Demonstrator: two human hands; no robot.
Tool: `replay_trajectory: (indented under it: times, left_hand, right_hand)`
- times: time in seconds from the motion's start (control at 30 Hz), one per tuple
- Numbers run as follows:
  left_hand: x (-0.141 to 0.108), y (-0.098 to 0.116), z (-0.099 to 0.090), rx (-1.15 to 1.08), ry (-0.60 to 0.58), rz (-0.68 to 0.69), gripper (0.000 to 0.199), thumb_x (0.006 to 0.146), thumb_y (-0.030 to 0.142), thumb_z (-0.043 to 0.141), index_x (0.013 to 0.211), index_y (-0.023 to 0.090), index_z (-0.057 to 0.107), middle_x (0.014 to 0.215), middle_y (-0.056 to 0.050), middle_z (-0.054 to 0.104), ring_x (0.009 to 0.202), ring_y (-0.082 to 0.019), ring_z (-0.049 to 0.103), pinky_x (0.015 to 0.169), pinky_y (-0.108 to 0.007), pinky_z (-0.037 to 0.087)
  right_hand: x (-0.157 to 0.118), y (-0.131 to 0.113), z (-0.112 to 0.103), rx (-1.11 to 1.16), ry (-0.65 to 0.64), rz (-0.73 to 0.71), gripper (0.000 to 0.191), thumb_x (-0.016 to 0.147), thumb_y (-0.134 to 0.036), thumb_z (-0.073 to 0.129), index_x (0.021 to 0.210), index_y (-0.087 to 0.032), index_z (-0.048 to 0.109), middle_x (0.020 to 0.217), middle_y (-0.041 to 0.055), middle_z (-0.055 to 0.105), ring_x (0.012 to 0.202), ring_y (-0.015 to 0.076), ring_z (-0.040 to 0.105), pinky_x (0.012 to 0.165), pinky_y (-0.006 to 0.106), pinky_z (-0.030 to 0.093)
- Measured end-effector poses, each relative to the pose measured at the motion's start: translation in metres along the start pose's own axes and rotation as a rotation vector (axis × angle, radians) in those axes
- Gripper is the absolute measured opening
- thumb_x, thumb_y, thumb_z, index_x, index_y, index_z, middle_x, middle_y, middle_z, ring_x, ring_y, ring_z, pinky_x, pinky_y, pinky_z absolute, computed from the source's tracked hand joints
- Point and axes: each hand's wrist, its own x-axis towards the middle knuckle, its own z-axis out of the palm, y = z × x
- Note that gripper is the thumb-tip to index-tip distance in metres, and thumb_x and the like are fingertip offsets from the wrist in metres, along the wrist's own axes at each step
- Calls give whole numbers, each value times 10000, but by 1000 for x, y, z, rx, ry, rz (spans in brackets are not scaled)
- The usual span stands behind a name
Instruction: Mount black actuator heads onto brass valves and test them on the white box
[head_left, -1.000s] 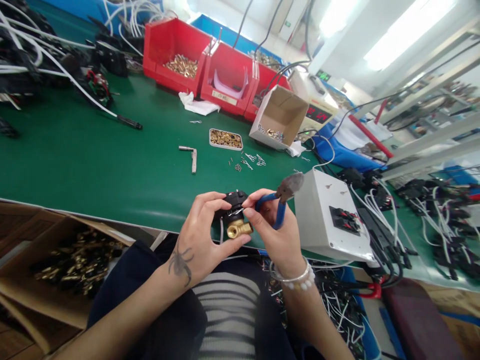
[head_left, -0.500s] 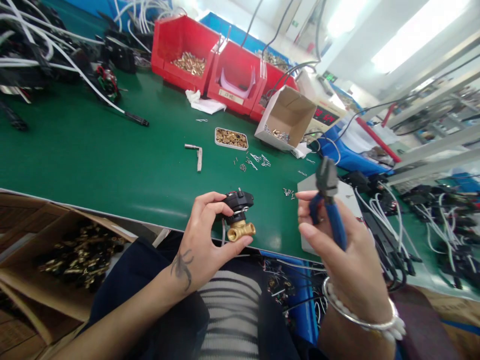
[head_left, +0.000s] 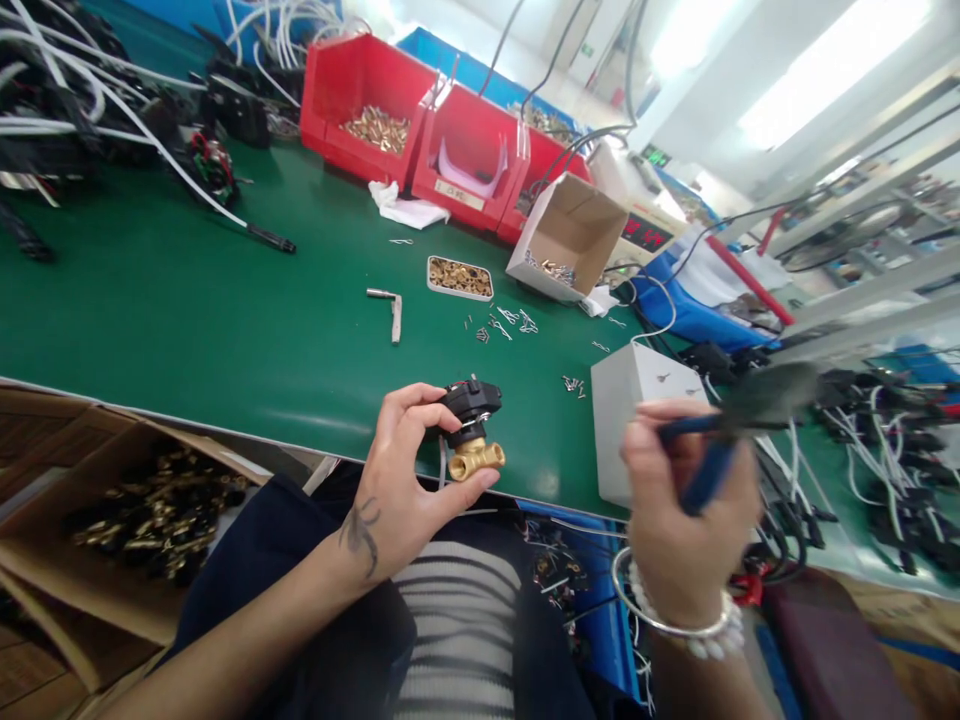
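Observation:
Between the thumb and fingers of my left hand (head_left: 416,445) is a brass valve (head_left: 478,459) with a black round housing (head_left: 472,399) on top and a grey cable behind it. It is held over the front edge of the green bench. My right hand (head_left: 686,480) is closed round blue-handled pliers (head_left: 709,470), whose jaws point right and are smeared by motion. That hand is in front of a light grey box (head_left: 613,430) with small pins on its top. Several small screws (head_left: 573,386) lie just left of the box.
A small tray of brass parts (head_left: 460,278), metal clips (head_left: 517,320) and a small angled tool (head_left: 394,312) lie on the bench. Behind stand red bins (head_left: 360,95) and an open carton (head_left: 574,235). Cabled black units (head_left: 217,110) crowd the left; a box of brass parts (head_left: 150,520) sits below.
My right hand has swung the pliers, turning the jaws from pointing up to pointing right, and uncovered more of the grey box. My left hand keeps the valve in nearly the same place.

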Motion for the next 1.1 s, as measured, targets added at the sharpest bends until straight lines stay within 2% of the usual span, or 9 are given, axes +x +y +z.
replay_trajectory:
  times: [0.07,0.13,0.3,0.47,0.63,0.8,0.87,1.0,1.1]
  left_hand:
    - [0,0,1,-2,4,-15,362,781,290,804,1030,239,546,1257,-81,496,1205,-263,563,1051,-515,501]
    - [1,0,1,-8,4,-33,359,784,293,800,1029,238,545,1256,-81,494,1208,-263,562,1054,-516,502]
    - [1,0,0,-18,4,-25,372,778,279,808,1041,242,547,1266,-81,495,1205,-260,565,1056,-514,505]
    - [1,-1,0,-17,9,-25,368,776,268,809,1025,238,540,1245,-75,492,1196,-259,557,1054,-530,498]
    - [2,-1,1,-30,5,-16,368,783,261,803,1039,235,540,1253,-77,489,1194,-254,558,1050,-524,500]
    - [2,1,0,33,14,33,368,780,261,802,1036,232,540,1222,-78,508,1190,-255,565,1032,-495,514]
    - [1,1,0,38,3,34,373,777,264,806,1038,234,540,1229,-81,508,1190,-256,566,1027,-488,519]
    - [1,-1,1,-21,8,-3,363,788,279,802,1040,238,544,1247,-80,498,1200,-258,562,1051,-518,502]
    - [0,-4,0,-35,12,-14,362,790,284,801,1041,242,544,1244,-77,496,1213,-263,552,1060,-533,495]
  right_hand:
    - [3,0,-1,-75,-330,-109,148,934,-231,595,1072,-224,648,826,6,623,620,120,541,567,260,444]
    - [9,-1,-4,-100,-481,-148,175,898,-237,656,1070,-228,686,804,4,632,599,119,517,556,264,435]
    - [11,-10,-3,147,27,92,252,912,-316,677,1143,-243,612,786,-22,543,615,110,506,536,239,421]
    - [8,-11,-1,23,-476,51,167,865,-296,694,1009,-223,654,737,-16,559,617,127,545,564,262,461]
    - [8,-16,-10,303,-3,123,349,902,-300,664,1237,-314,565,836,-17,501,647,120,505,544,244,437]
    - [3,-16,-8,17,-531,2,253,847,-225,703,1094,-250,657,794,-8,591,634,124,531,561,254,451]
    - [1,-16,-8,44,-438,26,276,855,-242,713,1126,-260,658,818,-7,602,622,116,516,562,253,453]
    - [-4,-16,1,295,71,111,295,930,-266,629,1218,-296,569,881,-5,543,663,118,514,604,260,471]
    - [-4,-13,8,131,-245,40,226,903,-238,630,1128,-255,615,810,-7,560,629,123,515,573,263,461]
